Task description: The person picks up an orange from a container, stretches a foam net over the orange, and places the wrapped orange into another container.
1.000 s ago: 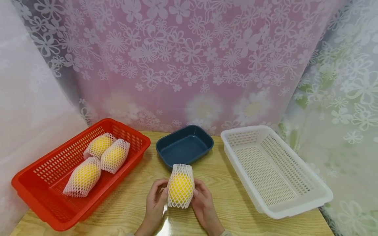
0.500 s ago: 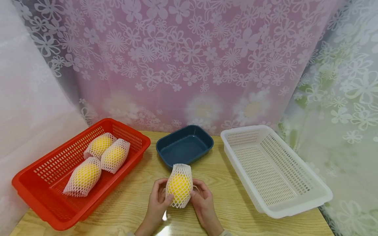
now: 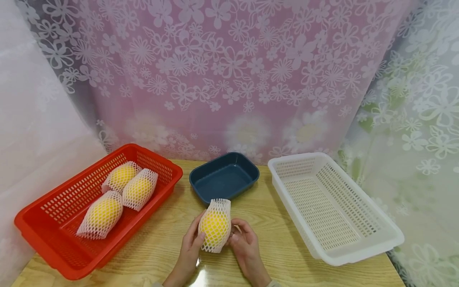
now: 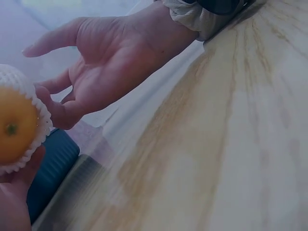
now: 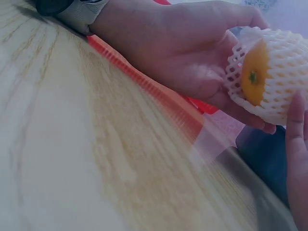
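Note:
An orange [image 3: 215,228] in a white foam net sleeve is held above the table in the head view. My left hand [image 3: 189,249] grips it from the left, its thumb on the near side. At the orange's right side is my right hand [image 3: 248,250], fingers loosely bent and thumb off the fruit. In the left wrist view, the right hand's [image 4: 120,62] fingertips lie close to the net; whether they touch it is hard to tell. The right wrist view shows the left hand [image 5: 178,48] around the netted orange [image 5: 255,74], its stem end exposed.
A red basket [image 3: 143,223] at left contains three more netted fruits [image 3: 104,215]. Behind the hands sits a dark blue tray [image 3: 224,181], and a white basket [image 3: 326,213] stands at right. All rest on a wooden table [image 3: 279,239] before a flowered curtain.
The orange has shifted slightly left and tilted within the left hand. My right thumb and fingers have come away from its side, while the right hand stays nearly in place.

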Demonstrator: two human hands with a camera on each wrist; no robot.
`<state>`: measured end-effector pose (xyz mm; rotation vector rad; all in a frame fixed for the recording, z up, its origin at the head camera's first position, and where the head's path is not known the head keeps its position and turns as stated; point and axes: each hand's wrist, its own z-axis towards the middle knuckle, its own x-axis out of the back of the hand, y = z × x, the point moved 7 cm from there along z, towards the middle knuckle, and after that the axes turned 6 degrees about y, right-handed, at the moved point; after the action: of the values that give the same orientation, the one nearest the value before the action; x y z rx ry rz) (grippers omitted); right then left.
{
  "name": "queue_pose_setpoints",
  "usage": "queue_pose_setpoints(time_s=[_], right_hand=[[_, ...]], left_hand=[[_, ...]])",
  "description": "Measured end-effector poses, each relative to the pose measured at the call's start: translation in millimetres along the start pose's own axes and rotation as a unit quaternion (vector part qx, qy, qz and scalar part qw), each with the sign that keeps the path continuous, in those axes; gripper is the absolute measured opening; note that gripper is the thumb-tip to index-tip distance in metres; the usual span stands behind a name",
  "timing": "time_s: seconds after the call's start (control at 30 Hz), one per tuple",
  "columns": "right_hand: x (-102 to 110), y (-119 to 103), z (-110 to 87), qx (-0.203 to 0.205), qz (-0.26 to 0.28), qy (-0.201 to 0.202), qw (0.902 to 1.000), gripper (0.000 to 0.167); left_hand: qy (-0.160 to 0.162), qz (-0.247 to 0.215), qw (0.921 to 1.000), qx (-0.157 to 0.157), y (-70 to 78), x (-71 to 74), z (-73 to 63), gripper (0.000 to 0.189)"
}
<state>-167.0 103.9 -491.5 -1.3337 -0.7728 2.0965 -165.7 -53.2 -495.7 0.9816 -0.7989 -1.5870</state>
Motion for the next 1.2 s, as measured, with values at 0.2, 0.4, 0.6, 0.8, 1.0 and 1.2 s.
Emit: queue_pose_setpoints(time_s=[0.2, 0.4, 0.6, 0.8, 1.0, 1.2], right_hand=[[-10, -9, 2.8, -0.007, 0.034, -0.011, 0.9993, 0.044], [-31, -26, 8.1, -0.001, 0.029, -0.055, 0.9981, 0.047], [-57, -36, 13.6, -0.001, 0.000, -0.090, 0.9959, 0.044], [-67, -41, 27.6, 0.049, -0.067, -0.046, 0.9955, 0.033], [-83, -39, 38.2, 0.148, -0.303, -0.014, 0.9412, 0.013], [-125, -23, 50.6, 0.225, -0.536, -0.040, 0.8129, 0.016]], left_hand=[[0.020, 0.056, 0.9952, 0.077, 11.7, 2.5, 5.6, 0.051], [0.012, -0.014, 0.9903, 0.138, 31.9, -2.0, 14.0, 0.058], [0.044, -0.005, 0.9680, 0.247, 54.6, 7.4, 16.7, 0.067], [0.054, 0.029, 0.9583, 0.279, 91.2, 33.8, 24.0, 0.060], [0.057, 0.085, 0.9567, 0.272, 121.8, 79.9, 31.8, 0.064], [0.066, 0.135, 0.9573, 0.247, 145.4, 133.8, 43.7, 0.057]])
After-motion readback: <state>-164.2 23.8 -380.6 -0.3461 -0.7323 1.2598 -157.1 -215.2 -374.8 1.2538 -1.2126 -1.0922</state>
